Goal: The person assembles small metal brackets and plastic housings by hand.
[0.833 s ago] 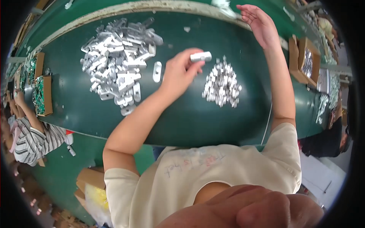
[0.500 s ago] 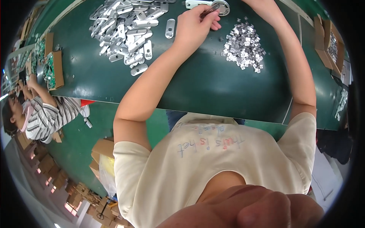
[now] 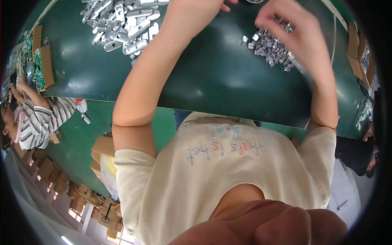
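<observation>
1. Head view: A person's right hand arches over a pile of small glossy squarish pieces on the green counter, fingers curled and blurred; whether they pinch anything cannot be told.
2. The left hand runs past the top edge, its grip unclear, to the right of heaped elongated plates.
3. The pieces look light, stiff and slippery, best pinched by opposite edges.
4. The plates, smooth, silvery, round-ended and seemingly metal, appear rigid, likely easiest held along their long sides.
</observation>
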`<control>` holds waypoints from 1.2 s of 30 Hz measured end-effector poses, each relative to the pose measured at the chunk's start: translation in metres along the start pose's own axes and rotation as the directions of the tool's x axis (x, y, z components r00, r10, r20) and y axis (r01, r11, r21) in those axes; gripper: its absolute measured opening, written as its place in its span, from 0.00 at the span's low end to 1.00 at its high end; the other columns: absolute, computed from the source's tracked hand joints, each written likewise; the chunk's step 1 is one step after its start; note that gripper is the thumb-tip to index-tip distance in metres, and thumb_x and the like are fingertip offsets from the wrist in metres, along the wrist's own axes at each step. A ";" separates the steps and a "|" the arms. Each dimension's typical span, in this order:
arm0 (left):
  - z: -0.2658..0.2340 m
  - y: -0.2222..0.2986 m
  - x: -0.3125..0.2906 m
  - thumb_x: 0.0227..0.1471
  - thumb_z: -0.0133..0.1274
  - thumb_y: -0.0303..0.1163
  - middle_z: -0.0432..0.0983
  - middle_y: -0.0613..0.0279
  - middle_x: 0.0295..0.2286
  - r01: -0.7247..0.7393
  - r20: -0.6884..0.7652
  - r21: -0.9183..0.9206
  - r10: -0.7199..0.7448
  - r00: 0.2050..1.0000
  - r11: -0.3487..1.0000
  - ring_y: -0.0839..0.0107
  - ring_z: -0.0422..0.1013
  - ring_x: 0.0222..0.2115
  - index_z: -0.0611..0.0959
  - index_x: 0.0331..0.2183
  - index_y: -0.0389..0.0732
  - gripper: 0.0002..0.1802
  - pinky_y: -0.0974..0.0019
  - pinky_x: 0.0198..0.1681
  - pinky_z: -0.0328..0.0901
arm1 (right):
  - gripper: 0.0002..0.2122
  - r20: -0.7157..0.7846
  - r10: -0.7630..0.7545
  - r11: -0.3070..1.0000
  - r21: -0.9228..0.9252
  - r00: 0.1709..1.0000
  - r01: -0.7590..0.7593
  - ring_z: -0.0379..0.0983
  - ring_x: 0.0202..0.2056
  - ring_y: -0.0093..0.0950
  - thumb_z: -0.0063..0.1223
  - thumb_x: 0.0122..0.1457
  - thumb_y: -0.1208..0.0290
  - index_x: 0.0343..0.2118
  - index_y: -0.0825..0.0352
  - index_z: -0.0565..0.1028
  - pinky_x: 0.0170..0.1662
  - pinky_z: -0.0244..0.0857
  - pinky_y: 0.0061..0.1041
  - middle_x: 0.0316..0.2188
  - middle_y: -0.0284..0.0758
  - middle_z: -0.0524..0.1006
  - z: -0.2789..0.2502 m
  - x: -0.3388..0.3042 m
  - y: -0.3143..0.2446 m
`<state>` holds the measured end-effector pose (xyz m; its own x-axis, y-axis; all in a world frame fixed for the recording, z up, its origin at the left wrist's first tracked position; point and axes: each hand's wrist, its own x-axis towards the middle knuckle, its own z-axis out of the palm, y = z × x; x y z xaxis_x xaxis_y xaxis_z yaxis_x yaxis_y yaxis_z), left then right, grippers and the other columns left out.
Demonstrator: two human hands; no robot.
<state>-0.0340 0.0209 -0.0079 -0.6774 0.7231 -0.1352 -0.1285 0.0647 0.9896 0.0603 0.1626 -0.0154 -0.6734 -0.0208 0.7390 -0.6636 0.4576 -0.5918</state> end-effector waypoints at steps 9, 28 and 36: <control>0.007 0.025 -0.010 0.49 0.53 0.25 0.71 0.69 0.20 -0.082 -0.016 0.017 0.082 0.996 0.996 0.85 0.64 0.17 0.78 0.34 0.34 0.07 0.83 0.18 0.57 | 0.07 0.360 0.601 0.756 -0.546 0.714 -0.361 0.69 0.31 0.29 0.54 0.50 0.79 0.33 0.69 0.71 0.36 0.64 0.24 0.30 0.36 0.72 -0.006 -0.018 -0.057; 0.030 0.040 -0.035 0.49 0.50 0.16 0.73 0.59 0.30 0.063 0.175 -0.129 -0.040 0.984 0.990 0.78 0.72 0.27 0.68 0.42 0.30 0.17 0.78 0.31 0.69 | 0.09 -0.091 0.352 0.865 -0.349 0.932 -0.361 0.72 0.31 0.26 0.55 0.47 0.87 0.34 0.75 0.73 0.33 0.66 0.19 0.31 0.40 0.74 -0.041 0.001 -0.073; 0.032 0.032 -0.036 0.51 0.49 0.17 0.74 0.54 0.32 0.075 0.221 -0.235 -0.022 0.975 0.969 0.73 0.73 0.29 0.69 0.43 0.29 0.15 0.74 0.33 0.70 | 0.14 0.154 0.043 0.738 -0.670 0.987 0.072 0.69 0.31 0.30 0.56 0.40 0.89 0.34 0.73 0.77 0.28 0.64 0.21 0.30 0.39 0.73 -0.035 -0.002 -0.069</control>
<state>0.0093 0.0195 0.0304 -0.4978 0.8554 -0.1432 -0.3455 -0.0441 0.9374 0.1184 0.1623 0.0354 -0.7438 -0.1377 0.6541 -0.3202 0.9324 -0.1677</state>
